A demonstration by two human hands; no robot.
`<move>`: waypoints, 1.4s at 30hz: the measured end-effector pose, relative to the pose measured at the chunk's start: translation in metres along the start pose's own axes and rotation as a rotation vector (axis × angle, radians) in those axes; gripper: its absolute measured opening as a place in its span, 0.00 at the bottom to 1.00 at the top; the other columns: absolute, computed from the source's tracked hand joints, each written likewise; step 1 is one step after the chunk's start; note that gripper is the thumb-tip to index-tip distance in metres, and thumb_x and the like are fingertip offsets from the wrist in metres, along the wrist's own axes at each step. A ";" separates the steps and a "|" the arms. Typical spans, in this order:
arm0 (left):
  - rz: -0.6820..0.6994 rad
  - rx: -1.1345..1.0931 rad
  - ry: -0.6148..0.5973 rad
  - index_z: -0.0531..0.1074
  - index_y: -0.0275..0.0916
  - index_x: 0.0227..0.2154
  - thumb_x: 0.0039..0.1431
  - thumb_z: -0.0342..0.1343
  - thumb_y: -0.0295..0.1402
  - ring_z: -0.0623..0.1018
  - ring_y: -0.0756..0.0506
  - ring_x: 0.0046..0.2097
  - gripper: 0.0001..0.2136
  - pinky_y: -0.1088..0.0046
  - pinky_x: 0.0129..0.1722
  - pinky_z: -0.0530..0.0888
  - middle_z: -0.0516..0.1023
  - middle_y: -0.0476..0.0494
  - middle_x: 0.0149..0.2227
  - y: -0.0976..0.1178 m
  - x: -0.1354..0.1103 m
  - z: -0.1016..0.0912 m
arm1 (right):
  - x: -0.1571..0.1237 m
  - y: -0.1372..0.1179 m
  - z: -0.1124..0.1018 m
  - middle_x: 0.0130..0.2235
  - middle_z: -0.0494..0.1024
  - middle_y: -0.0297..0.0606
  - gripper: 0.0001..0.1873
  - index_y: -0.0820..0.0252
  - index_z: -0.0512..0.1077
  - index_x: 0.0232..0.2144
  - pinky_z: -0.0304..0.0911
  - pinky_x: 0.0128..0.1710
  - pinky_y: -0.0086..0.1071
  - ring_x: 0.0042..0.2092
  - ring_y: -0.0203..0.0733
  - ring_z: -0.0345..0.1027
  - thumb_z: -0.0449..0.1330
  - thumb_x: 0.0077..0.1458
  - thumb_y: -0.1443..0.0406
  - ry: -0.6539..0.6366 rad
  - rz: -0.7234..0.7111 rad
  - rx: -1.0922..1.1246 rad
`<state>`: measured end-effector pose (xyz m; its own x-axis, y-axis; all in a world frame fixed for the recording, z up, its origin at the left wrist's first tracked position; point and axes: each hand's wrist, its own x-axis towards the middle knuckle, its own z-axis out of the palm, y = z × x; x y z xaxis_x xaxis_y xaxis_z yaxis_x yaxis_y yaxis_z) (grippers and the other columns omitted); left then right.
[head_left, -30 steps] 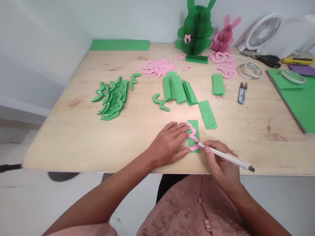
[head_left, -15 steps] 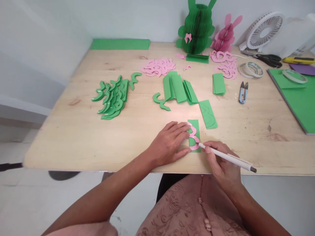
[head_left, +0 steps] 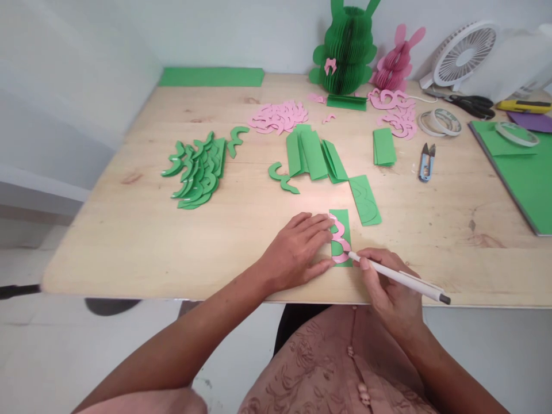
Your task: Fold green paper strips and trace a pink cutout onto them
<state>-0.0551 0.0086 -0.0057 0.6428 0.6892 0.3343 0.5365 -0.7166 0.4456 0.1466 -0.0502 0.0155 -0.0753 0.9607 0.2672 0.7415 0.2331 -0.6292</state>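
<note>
White pen (head_left: 399,277) sits pinched in right fingers (head_left: 374,253), left fingers (head_left: 319,238) flat, tape print (head_left: 453,121) illegible

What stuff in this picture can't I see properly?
- Head view: part of the pink cutout, under the left hand.
- Head view: whether the white pen is marking; its tip is too small.
- Head view: ear tips of the green bunny, cut off by the top edge.
- Head view: the green sheet's far end, past the right edge.
</note>
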 end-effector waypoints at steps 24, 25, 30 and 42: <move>-0.003 -0.004 0.002 0.69 0.36 0.47 0.62 0.52 0.38 0.67 0.40 0.61 0.14 0.56 0.61 0.62 0.71 0.36 0.57 0.001 0.000 0.000 | -0.001 -0.005 0.000 0.32 0.78 0.35 0.08 0.56 0.72 0.33 0.65 0.35 0.34 0.34 0.41 0.72 0.53 0.60 0.64 0.021 -0.026 -0.002; -0.001 -0.005 0.003 0.69 0.36 0.47 0.62 0.52 0.38 0.67 0.40 0.61 0.14 0.56 0.60 0.62 0.71 0.36 0.57 0.001 0.000 0.000 | -0.001 -0.005 0.000 0.32 0.78 0.35 0.07 0.56 0.71 0.33 0.65 0.34 0.34 0.34 0.41 0.72 0.53 0.60 0.64 0.021 -0.029 -0.002; -0.001 -0.006 0.005 0.69 0.36 0.47 0.62 0.51 0.39 0.67 0.40 0.61 0.14 0.56 0.61 0.62 0.71 0.37 0.57 0.000 0.000 0.000 | 0.001 -0.007 0.000 0.31 0.78 0.35 0.07 0.56 0.71 0.33 0.65 0.34 0.34 0.33 0.40 0.72 0.53 0.60 0.65 0.012 -0.051 -0.005; -0.001 -0.006 0.002 0.70 0.37 0.46 0.61 0.53 0.38 0.66 0.40 0.61 0.13 0.56 0.61 0.62 0.71 0.36 0.57 0.000 0.000 0.000 | -0.003 -0.001 0.000 0.32 0.79 0.35 0.07 0.55 0.72 0.36 0.67 0.35 0.34 0.35 0.41 0.74 0.55 0.61 0.62 0.045 0.137 0.174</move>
<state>-0.0547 0.0088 -0.0057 0.6411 0.6901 0.3357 0.5339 -0.7153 0.4508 0.1457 -0.0538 0.0153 0.0506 0.9784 0.2006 0.6166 0.1274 -0.7769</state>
